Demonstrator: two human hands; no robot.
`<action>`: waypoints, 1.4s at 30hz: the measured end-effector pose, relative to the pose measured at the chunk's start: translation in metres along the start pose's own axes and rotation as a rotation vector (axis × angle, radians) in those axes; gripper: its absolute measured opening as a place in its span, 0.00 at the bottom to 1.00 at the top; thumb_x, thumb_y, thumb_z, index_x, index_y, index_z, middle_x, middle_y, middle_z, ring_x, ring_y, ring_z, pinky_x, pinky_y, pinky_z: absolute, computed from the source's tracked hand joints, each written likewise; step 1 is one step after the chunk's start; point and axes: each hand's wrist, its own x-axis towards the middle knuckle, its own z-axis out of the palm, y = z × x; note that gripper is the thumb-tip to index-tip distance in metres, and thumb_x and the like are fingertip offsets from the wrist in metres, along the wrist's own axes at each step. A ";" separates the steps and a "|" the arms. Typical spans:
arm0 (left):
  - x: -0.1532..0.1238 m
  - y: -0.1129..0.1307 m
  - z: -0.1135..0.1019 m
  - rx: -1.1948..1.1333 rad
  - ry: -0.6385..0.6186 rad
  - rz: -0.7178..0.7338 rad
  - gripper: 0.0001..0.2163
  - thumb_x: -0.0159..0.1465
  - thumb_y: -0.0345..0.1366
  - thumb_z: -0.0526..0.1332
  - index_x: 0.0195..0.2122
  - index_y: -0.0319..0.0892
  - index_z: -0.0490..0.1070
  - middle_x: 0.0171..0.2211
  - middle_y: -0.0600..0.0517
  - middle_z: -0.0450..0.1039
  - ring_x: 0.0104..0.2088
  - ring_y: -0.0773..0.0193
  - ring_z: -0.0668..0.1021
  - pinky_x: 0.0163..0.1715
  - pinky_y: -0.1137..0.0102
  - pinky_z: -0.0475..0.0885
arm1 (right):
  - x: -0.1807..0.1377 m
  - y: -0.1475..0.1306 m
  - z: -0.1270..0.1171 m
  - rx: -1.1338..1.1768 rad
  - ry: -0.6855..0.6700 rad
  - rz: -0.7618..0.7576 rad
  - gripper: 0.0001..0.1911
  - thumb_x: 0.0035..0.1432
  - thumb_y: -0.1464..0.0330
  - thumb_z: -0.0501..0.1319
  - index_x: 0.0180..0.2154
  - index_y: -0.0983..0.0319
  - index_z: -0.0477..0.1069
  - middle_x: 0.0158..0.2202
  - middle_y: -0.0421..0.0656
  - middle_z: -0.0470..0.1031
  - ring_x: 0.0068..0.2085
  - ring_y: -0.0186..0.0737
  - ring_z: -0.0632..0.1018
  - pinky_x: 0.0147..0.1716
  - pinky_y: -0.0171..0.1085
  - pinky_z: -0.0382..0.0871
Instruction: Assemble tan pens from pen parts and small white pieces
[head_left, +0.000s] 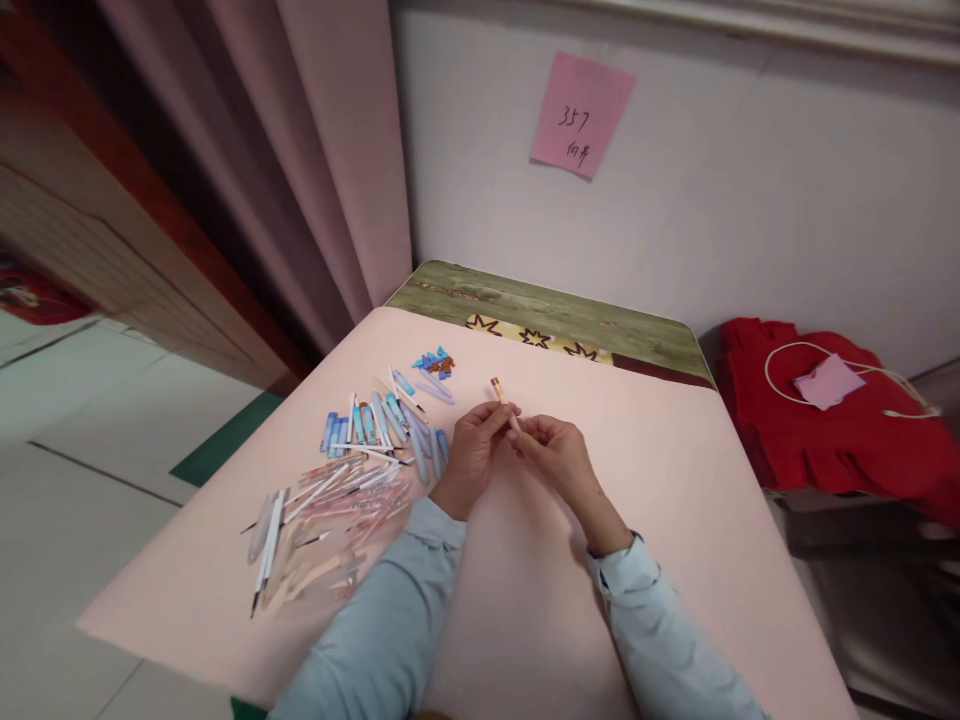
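"Pale wall at the back, a pink note stuck on it, a pink curtain to the left. What stands before them in the head view?"

"A pink-covered table, with a green wood-patterned strip along its far edge."

"Where are the hands?"

"Over the middle of the surface, close together, both sleeves reaching in from the near side. The left hand pinches a slim pen-like piece between thumb and fingers, partway along it. The right hand pinches the same piece at its lower, pale end."

"So how does it lie between them?"

"Tilted, running from the right fingertips up past the left ones. Its brownish end sticks out beyond the left hand, toward the far edge. Fingers cover part of it, so I can't tell its full shape."

"Anything near the left hand?"

"Grey-blue tubes just beside it. Farther out, toward the left edge, a loose spread of white sticks with dark tips, blue tubes and pinkish clear tubes. Small blue bits and brown bits sit in a heap toward the far left corner."

"And past the right edge?"

"Red cloth, well apart from the right hand, bearing a pale cord and a pink slip."
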 end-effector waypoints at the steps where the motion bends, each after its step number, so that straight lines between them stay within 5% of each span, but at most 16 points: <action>1: 0.000 0.000 -0.001 -0.014 0.004 -0.005 0.10 0.53 0.38 0.72 0.30 0.37 0.78 0.26 0.52 0.74 0.26 0.68 0.75 0.28 0.73 0.70 | 0.000 -0.002 0.000 0.023 -0.024 -0.002 0.22 0.54 0.49 0.64 0.28 0.62 0.75 0.23 0.42 0.76 0.25 0.36 0.73 0.24 0.33 0.64; 5: 0.003 0.001 -0.002 -0.092 0.045 -0.014 0.10 0.50 0.37 0.73 0.28 0.38 0.76 0.27 0.52 0.75 0.28 0.68 0.75 0.31 0.72 0.71 | -0.001 -0.007 -0.001 0.202 -0.070 0.060 0.26 0.58 0.46 0.58 0.27 0.63 0.75 0.23 0.42 0.74 0.25 0.36 0.73 0.27 0.35 0.66; 12: 0.001 0.003 0.001 -0.071 -0.006 -0.032 0.11 0.51 0.37 0.73 0.26 0.37 0.74 0.25 0.53 0.73 0.26 0.70 0.73 0.27 0.73 0.68 | 0.000 -0.012 0.001 0.369 -0.183 0.097 0.21 0.45 0.52 0.71 0.28 0.63 0.74 0.20 0.37 0.69 0.23 0.31 0.66 0.25 0.33 0.58; 23: 0.004 -0.001 -0.004 -0.081 -0.002 -0.031 0.09 0.52 0.38 0.71 0.29 0.37 0.77 0.28 0.52 0.75 0.28 0.68 0.75 0.29 0.72 0.71 | -0.002 -0.015 0.001 0.428 -0.196 0.101 0.19 0.45 0.55 0.72 0.30 0.63 0.74 0.21 0.37 0.70 0.23 0.31 0.66 0.25 0.33 0.57; 30: 0.002 0.003 0.000 -0.155 -0.004 -0.073 0.19 0.56 0.51 0.68 0.31 0.36 0.77 0.30 0.48 0.76 0.30 0.65 0.77 0.30 0.71 0.73 | -0.001 -0.016 0.001 0.409 -0.148 0.119 0.18 0.43 0.56 0.72 0.28 0.63 0.74 0.21 0.38 0.71 0.24 0.31 0.67 0.25 0.34 0.57; 35: 0.001 0.001 -0.002 -0.047 -0.043 -0.027 0.11 0.53 0.41 0.71 0.31 0.37 0.78 0.28 0.52 0.74 0.25 0.67 0.74 0.22 0.72 0.70 | -0.001 -0.016 0.002 0.410 -0.133 0.127 0.18 0.41 0.56 0.73 0.27 0.62 0.73 0.20 0.37 0.70 0.24 0.32 0.67 0.25 0.34 0.58; 42: 0.000 0.002 -0.002 0.022 -0.068 -0.015 0.10 0.54 0.40 0.70 0.29 0.37 0.79 0.30 0.49 0.76 0.28 0.66 0.76 0.27 0.72 0.72 | -0.003 -0.018 0.002 0.315 -0.140 0.048 0.19 0.49 0.53 0.69 0.22 0.61 0.71 0.19 0.38 0.69 0.21 0.32 0.65 0.23 0.35 0.56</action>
